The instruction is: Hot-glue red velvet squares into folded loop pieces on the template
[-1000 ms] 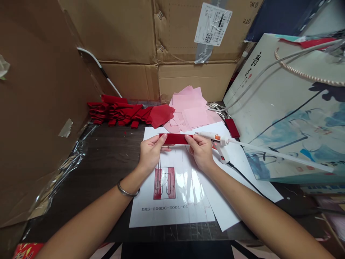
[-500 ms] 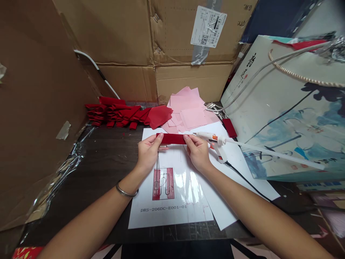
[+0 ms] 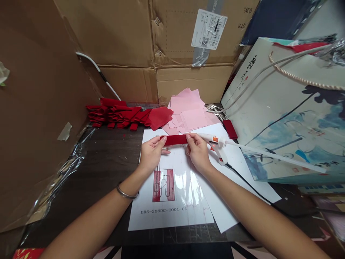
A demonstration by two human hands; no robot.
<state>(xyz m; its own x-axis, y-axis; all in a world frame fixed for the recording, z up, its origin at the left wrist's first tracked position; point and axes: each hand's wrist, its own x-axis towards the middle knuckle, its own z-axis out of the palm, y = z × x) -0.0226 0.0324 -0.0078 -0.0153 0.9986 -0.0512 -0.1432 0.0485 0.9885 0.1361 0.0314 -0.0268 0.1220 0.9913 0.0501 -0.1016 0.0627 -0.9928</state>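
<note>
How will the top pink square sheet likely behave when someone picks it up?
The pink square sheet looks thin, so it is probably light and may bend easily. It lies loosely over other pink sheets, so those could slide or come along.

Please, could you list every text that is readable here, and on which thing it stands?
"DRS-206DC-E001-01": printed sheet; its red print is unreadable.
"G.W:": cardboard box.
"QTY:": same box.
White label, grey tape: too small or blurred.
Bag: writing unclear.
</note>
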